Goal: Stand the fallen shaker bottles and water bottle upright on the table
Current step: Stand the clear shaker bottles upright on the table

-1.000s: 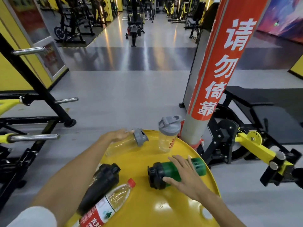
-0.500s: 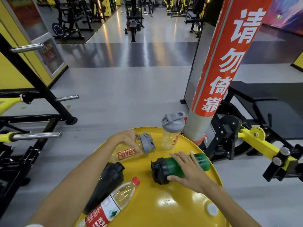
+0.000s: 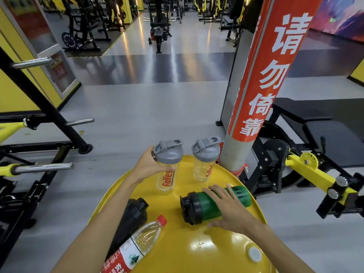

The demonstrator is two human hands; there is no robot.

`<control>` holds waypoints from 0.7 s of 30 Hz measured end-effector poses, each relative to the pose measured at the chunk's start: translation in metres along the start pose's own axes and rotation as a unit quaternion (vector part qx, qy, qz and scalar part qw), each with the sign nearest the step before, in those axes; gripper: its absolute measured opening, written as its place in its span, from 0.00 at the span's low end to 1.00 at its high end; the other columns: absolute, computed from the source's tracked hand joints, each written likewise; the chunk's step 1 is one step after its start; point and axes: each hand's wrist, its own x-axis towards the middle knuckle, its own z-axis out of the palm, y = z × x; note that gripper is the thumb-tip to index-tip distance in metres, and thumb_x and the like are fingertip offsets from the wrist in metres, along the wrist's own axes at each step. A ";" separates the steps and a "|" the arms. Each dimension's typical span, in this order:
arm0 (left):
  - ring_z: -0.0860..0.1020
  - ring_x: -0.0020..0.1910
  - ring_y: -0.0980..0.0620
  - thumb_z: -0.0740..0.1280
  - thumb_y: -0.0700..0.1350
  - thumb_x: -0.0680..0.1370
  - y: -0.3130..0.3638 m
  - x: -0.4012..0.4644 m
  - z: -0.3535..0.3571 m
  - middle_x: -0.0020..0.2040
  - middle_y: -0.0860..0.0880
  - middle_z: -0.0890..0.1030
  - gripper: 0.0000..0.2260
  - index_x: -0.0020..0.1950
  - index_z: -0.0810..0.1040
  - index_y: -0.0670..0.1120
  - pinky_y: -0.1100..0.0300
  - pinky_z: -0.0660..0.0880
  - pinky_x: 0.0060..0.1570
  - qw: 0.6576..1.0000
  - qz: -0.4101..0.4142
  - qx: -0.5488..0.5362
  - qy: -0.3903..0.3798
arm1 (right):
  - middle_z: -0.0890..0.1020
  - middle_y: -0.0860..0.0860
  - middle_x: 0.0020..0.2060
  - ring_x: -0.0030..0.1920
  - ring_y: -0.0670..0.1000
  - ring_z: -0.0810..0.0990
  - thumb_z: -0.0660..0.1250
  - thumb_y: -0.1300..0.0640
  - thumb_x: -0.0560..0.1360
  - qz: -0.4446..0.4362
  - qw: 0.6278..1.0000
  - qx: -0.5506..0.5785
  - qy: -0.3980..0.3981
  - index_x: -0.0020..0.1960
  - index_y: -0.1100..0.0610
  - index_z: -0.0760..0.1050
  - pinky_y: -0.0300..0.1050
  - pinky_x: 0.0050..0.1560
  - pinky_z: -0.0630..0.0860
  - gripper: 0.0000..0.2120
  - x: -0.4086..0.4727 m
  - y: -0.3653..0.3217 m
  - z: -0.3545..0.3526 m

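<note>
On the round yellow table (image 3: pixel 216 251), my left hand (image 3: pixel 146 166) grips a clear shaker with a grey lid (image 3: pixel 167 170), which stands upright. A second clear grey-lidded shaker (image 3: pixel 204 162) stands upright just right of it. A green shaker with a black lid (image 3: pixel 199 206) lies on its side, lid pointing left; my right hand (image 3: pixel 228 209) rests over its middle with fingers spread. A black shaker (image 3: pixel 132 219) lies on its side at the left. Across it lies a water bottle with a red cap and red label (image 3: pixel 136 247).
A pillar wrapped in an orange sign (image 3: pixel 262 81) rises from the table's far right edge. Black and yellow gym machines (image 3: pixel 307 166) stand to the right, and a rack with steel pegs (image 3: pixel 41 167) to the left. Grey floor lies beyond.
My left hand has turned the clear shaker from lying on its side to standing upright. My right hand stays on the green shaker.
</note>
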 end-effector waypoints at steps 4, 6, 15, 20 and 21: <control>0.79 0.57 0.56 0.85 0.47 0.58 -0.009 -0.011 0.016 0.59 0.53 0.79 0.38 0.63 0.72 0.48 0.58 0.79 0.51 0.997 -0.004 -0.066 0.046 | 0.56 0.48 0.77 0.78 0.50 0.47 0.74 0.39 0.68 0.001 1.000 -0.010 0.006 0.79 0.47 0.45 0.54 0.75 0.32 0.51 0.001 -0.001 0.000; 0.79 0.58 0.55 0.85 0.46 0.59 -0.015 -0.014 0.024 0.60 0.52 0.79 0.38 0.64 0.72 0.48 0.56 0.80 0.54 0.994 0.004 -0.086 0.071 | 0.56 0.48 0.77 0.78 0.50 0.47 0.74 0.41 0.68 0.003 1.000 -0.016 0.008 0.79 0.47 0.45 0.54 0.75 0.32 0.51 0.001 -0.002 0.000; 0.77 0.62 0.55 0.86 0.44 0.59 -0.015 -0.016 0.057 0.61 0.53 0.79 0.36 0.63 0.73 0.51 0.54 0.78 0.60 0.991 0.049 -0.099 0.075 | 0.59 0.48 0.75 0.78 0.51 0.52 0.76 0.44 0.67 0.002 0.999 -0.029 0.039 0.79 0.46 0.47 0.54 0.76 0.34 0.51 0.003 -0.001 0.006; 0.76 0.62 0.57 0.85 0.43 0.61 -0.018 -0.015 0.060 0.61 0.53 0.79 0.36 0.64 0.73 0.50 0.54 0.76 0.62 0.992 0.051 -0.093 0.071 | 0.62 0.48 0.73 0.76 0.52 0.56 0.77 0.46 0.67 -0.003 0.997 -0.036 0.061 0.78 0.47 0.50 0.56 0.77 0.37 0.49 0.004 0.000 0.011; 0.77 0.62 0.57 0.85 0.43 0.61 -0.018 -0.015 0.059 0.61 0.53 0.79 0.36 0.65 0.73 0.49 0.54 0.76 0.62 0.992 0.051 -0.092 0.066 | 0.64 0.49 0.73 0.76 0.52 0.58 0.77 0.46 0.67 -0.003 0.997 -0.037 0.067 0.78 0.47 0.52 0.56 0.76 0.37 0.48 0.005 0.001 0.013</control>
